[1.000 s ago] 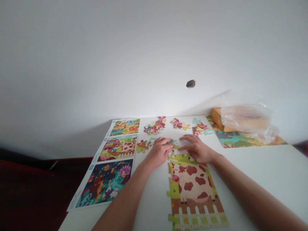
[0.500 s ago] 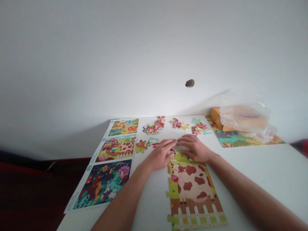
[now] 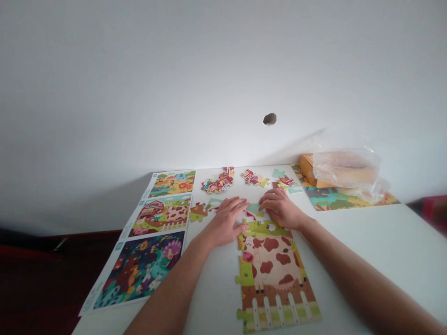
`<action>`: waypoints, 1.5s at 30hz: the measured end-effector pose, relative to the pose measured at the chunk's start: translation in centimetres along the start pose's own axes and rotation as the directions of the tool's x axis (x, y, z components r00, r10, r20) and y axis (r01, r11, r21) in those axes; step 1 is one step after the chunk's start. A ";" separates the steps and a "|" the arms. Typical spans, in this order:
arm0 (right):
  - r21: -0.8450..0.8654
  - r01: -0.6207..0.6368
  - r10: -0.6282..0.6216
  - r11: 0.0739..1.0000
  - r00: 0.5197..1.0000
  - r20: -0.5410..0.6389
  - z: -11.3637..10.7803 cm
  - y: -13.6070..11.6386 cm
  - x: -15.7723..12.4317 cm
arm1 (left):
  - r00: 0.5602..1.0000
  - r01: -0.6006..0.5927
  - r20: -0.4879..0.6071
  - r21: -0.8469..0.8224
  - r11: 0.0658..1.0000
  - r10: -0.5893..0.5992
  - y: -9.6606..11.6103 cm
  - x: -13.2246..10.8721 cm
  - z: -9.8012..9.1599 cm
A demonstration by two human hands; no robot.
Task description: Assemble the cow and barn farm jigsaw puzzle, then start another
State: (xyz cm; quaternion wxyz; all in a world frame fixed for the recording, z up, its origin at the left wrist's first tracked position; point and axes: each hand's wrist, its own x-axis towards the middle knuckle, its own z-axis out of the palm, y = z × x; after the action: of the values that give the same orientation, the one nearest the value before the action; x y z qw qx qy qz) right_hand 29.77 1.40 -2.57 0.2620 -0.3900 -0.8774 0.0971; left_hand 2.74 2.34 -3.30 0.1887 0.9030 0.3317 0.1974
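Note:
A partly joined jigsaw puzzle [image 3: 275, 270] lies flat on the white table, showing a spotted cow above a white fence. My left hand [image 3: 225, 221] rests palm down at its upper left, fingers stretched out and thumb at the puzzle's corner. At the upper right, my right hand [image 3: 281, 208] lies low with fingers bent but apart. Its fingertips touch or nearly touch a pale green puzzle piece [image 3: 257, 210] at the top edge. Part of that piece and the red-marked one beside it are hidden by the hands. A brown-and-green puzzle piece [image 3: 198, 212] lies left of my left hand.
Loose pieces sit in a left pile [image 3: 218, 183], a middle pile [image 3: 252, 177] and a right pile [image 3: 287, 181] near the wall. A picture sheet [image 3: 166, 232] covers the table's left side. An orange box [image 3: 307, 168] under a clear plastic bag [image 3: 345, 165] stands back right.
My hands have drawn slightly apart, uncovering more of the puzzle's top row and the pale green piece. The whole view has shifted a little.

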 end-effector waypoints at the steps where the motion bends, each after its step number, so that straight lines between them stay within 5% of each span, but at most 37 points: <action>1: 0.002 -0.005 0.005 1.000 1.000 0.003 0.0 -0.1 0.0 | 1.000 -0.001 0.005 0.009 1.000 0.001 0.0 0.0 0.0; 40: 0.057 0.014 -0.019 0.998 0.996 0.087 -1.2 0.0 -0.3 | 0.999 -0.036 0.027 0.030 0.999 0.035 0.6 0.2 -0.6; 45: 0.107 -0.006 0.019 0.994 0.993 -0.116 -1.6 0.8 -0.5 | 0.999 -0.048 0.019 0.017 0.999 0.048 0.5 0.2 -0.5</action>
State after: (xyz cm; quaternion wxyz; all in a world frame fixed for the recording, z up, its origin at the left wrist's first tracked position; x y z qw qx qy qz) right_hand 31.47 1.52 -1.70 0.3329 -0.3860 -0.8516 0.1224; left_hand 2.86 2.22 -2.64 0.1792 0.9141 0.3097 0.1907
